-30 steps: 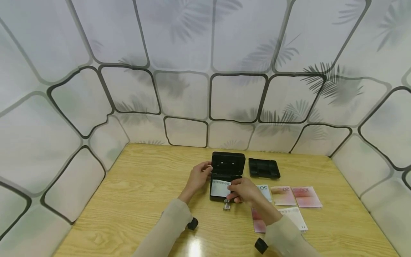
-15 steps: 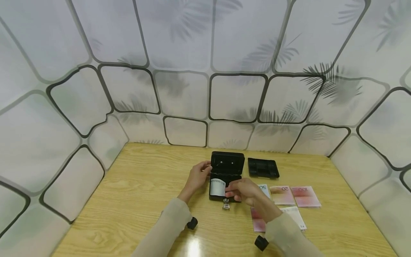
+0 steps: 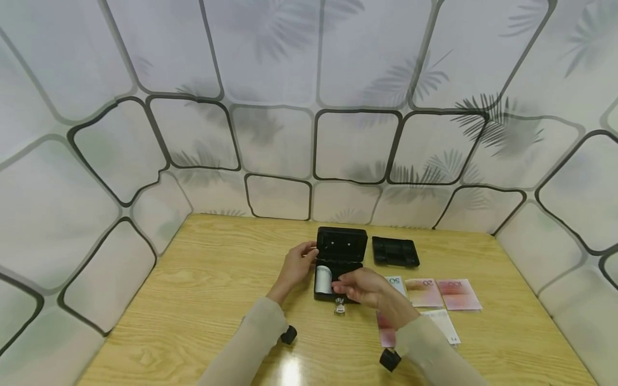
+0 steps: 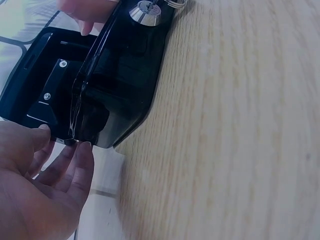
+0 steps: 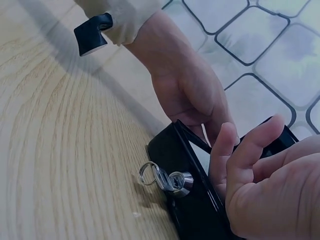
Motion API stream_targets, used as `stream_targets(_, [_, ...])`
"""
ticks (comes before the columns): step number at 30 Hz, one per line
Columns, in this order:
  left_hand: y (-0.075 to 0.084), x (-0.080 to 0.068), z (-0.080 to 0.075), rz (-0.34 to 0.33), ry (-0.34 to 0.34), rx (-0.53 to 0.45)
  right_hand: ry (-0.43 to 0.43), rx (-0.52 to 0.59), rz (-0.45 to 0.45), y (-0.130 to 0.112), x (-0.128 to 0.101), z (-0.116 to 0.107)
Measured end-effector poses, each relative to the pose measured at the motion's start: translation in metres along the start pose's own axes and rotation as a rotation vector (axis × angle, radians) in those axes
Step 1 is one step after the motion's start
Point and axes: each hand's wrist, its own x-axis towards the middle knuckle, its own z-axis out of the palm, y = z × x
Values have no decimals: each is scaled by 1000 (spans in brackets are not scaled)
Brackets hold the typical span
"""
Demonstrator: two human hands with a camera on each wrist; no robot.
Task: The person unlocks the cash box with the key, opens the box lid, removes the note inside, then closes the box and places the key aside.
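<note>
A black cash box (image 3: 354, 266) stands with its lid (image 3: 343, 244) raised. Inside its left part a pale banknote (image 3: 323, 280) is bent into a curved roll. My right hand (image 3: 367, 287) reaches into the box from the right, its fingertips pinching the note's right edge. On the left side, my left hand (image 3: 296, 265) holds the box near the hinge. In the left wrist view its thumb (image 4: 44, 129) lies at the lid's edge and its fingers touch the side. Keys on a ring (image 5: 162, 177) hang from the lock (image 5: 183, 184) at the front.
Right of the box lies a black coin tray (image 3: 396, 252). Several banknotes are spread on the table: a 50 (image 3: 397, 284), a 20 (image 3: 425, 292), a 100 (image 3: 460, 295), a white one (image 3: 441, 324) and a pink one (image 3: 387, 331). A patterned curtain (image 3: 352, 145) rises behind the table.
The banknote has gone from lying flat in the box to a tighter and tighter curl. My right hand has moved slightly left with it; the left hand stays put.
</note>
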Motion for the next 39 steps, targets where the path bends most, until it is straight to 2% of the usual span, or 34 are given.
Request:
stream_targets(4, [-1,0,0,-5,0,-7,-20,26,21,-1,2,1])
stream_targets(13, [-3,0,1,3,3,-13,-26,4,51,-3,7,3])
stream_targets(21, [-2,0,0,-15,6,7,-30,-23,23,-4,7,2])
stream_targets(24, [-2,1,0,-18,6,17,-4,-89,-6,-5,6,4])
stream_targets(30, [-3,1,1,-14,6,31,113,-240,-79,-5,2,9])
stream_targets(39, [-2,1,1,-34,8,30,222,-314,-130,-4,1,5])
